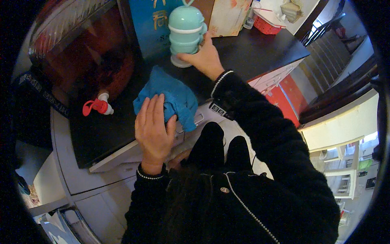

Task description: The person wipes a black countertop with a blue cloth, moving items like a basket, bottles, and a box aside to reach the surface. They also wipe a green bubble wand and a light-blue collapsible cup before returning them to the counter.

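A mint-green stacked container (186, 33) with a domed lid and a loop on top stands at the back of a black countertop (240, 52). Its base is pale, and my right hand (207, 58) grips its lower right side, thumb in front and fingers partly hidden behind. Nearer to me, a crumpled blue cloth (182, 97) lies at the counter's front edge, one corner hanging over. My left hand (155, 125) rests on the cloth with its fingers close together and the thumb bent against it; the palm side is hidden.
At the left, a large glass jar (112, 61) of dark red liquid has a red-and-white tap (99, 106) jutting out. Behind the container stand a blue box (152, 39) and a cream box (228, 18). A red basket (266, 26) sits at the far right, above drawers (271, 77).
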